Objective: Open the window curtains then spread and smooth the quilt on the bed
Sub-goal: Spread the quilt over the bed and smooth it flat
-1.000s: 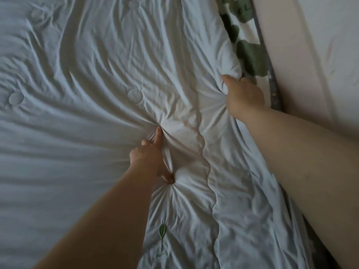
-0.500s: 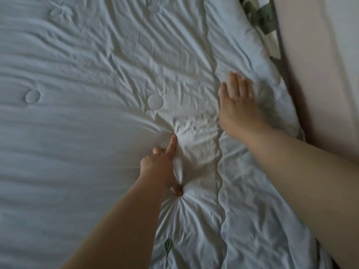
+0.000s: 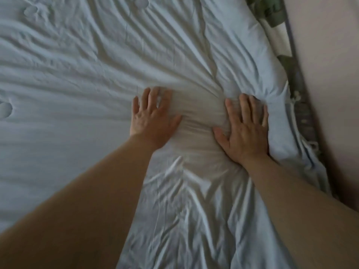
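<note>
Hands both flat, fingers straight, gripping nothing: left hand (image 3: 153, 121) and right hand (image 3: 246, 131) press palm-down on the pale blue quilt (image 3: 77, 84), side by side with a bunched ridge of fabric between them. Wrinkles fan out beyond the fingertips. Quilt covers the bed under both forearms. Right of the right hand, a leaf-patterned sheet (image 3: 272, 14) edge, then a wall (image 3: 330, 74).

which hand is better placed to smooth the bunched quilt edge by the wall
Right, probably. The right hand lies flat on the quilt beside the bunched edge along the wall; the left hand lies flat farther in, with the right hand between it and that edge.
</note>
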Motion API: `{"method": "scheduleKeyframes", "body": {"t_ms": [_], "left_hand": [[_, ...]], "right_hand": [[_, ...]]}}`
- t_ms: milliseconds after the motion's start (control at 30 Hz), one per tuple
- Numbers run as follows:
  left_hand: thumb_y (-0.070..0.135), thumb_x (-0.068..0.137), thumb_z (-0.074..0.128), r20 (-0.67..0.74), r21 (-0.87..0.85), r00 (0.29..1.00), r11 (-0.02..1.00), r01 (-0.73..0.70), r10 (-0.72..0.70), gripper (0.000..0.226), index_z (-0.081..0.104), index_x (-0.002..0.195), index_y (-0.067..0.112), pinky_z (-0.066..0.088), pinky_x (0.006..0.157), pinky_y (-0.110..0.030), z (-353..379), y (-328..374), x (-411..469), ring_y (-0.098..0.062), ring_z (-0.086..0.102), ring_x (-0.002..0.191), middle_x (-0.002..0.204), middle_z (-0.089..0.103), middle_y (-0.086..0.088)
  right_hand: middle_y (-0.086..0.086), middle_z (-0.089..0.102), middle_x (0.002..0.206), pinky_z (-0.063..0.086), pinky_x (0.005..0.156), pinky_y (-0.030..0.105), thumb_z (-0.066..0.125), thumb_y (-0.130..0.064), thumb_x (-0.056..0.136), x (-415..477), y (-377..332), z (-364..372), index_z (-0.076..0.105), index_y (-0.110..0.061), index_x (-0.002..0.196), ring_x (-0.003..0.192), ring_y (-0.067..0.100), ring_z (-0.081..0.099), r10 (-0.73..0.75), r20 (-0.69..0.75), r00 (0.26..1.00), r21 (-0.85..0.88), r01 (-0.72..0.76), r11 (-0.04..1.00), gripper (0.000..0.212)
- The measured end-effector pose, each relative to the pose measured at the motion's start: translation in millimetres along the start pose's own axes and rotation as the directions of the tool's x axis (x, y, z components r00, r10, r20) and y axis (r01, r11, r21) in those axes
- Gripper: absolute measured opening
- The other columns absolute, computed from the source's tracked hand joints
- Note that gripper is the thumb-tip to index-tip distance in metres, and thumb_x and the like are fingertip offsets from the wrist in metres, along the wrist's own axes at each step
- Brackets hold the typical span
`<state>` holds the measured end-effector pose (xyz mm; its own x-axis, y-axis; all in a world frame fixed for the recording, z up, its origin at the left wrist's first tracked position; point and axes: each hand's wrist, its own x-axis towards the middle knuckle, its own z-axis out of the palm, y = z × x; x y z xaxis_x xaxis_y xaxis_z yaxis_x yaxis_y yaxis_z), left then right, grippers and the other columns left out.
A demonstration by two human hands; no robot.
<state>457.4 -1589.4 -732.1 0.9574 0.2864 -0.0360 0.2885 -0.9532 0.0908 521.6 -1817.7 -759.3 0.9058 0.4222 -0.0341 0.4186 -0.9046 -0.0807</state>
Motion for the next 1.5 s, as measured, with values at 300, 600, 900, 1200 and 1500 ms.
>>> {"method": "scheduleKeyframes", "body": {"t_ms": [300, 600, 900, 1200, 1500], "left_hand": [[0.071, 0.087, 0.020, 0.134, 0.019, 0.985, 0.994, 0.109, -0.110, 0.075, -0.004, 0.151, 0.039, -0.003, 0.114, -0.060, 26, -7, 63, -0.029, -0.007, 0.148, 0.161, -0.005, -0.002], [0.069, 0.082, 0.021, 0.038, -0.013, 0.992, 0.993, 0.121, -0.120, 0.076, 0.005, 0.151, 0.039, 0.000, 0.114, -0.062, 36, -9, 60, -0.029, 0.001, 0.148, 0.161, 0.005, -0.004], [0.069, 0.081, 0.023, 0.028, -0.048, 0.992, 0.991, 0.122, -0.121, 0.076, 0.009, 0.150, 0.040, 0.000, 0.114, -0.062, 35, -11, 61, -0.029, 0.003, 0.148, 0.161, 0.007, -0.004], [0.069, 0.078, 0.026, 0.043, -0.063, 0.994, 0.992, 0.106, -0.103, 0.079, 0.013, 0.150, 0.040, 0.003, 0.113, -0.063, 33, -14, 64, -0.030, 0.006, 0.147, 0.160, 0.012, -0.005], [0.068, 0.077, 0.032, 0.049, -0.075, 0.995, 0.993, 0.093, -0.089, 0.079, 0.019, 0.150, 0.038, 0.004, 0.113, -0.064, 35, -15, 65, -0.030, 0.011, 0.146, 0.159, 0.016, -0.006]], "right_hand": [[0.010, 0.026, 0.155, 0.004, 0.118, 0.047, 0.040, -0.057, 0.081, 9, 4, 7, 0.038, -0.025, 0.145, 0.145, 0.031, 0.019, -0.007, -0.094, 0.996, 0.090, 0.015, 0.996, 0.071], [0.009, 0.026, 0.156, 0.004, 0.118, 0.046, 0.042, -0.056, 0.078, 12, 1, 3, 0.038, -0.027, 0.145, 0.145, 0.029, 0.020, 0.012, -0.075, 0.997, 0.079, -0.006, 0.997, 0.073], [0.010, 0.027, 0.155, 0.004, 0.118, 0.046, 0.043, -0.056, 0.077, 13, -1, -1, 0.039, -0.026, 0.145, 0.145, 0.029, 0.021, 0.014, -0.049, 0.999, 0.052, -0.012, 0.999, 0.074], [0.010, 0.027, 0.155, 0.008, 0.118, 0.048, 0.045, -0.056, 0.076, 14, -1, 0, 0.040, -0.027, 0.144, 0.144, 0.028, 0.021, 0.008, -0.034, 0.999, 0.006, -0.008, 1.000, 0.074], [0.013, 0.050, 0.129, 0.032, 0.100, 0.044, 0.051, -0.040, 0.078, 64, -15, -21, 0.057, -0.017, 0.123, 0.117, 0.034, 0.047, 0.031, -0.126, 0.992, 0.140, -0.014, 0.990, 0.051]]}}
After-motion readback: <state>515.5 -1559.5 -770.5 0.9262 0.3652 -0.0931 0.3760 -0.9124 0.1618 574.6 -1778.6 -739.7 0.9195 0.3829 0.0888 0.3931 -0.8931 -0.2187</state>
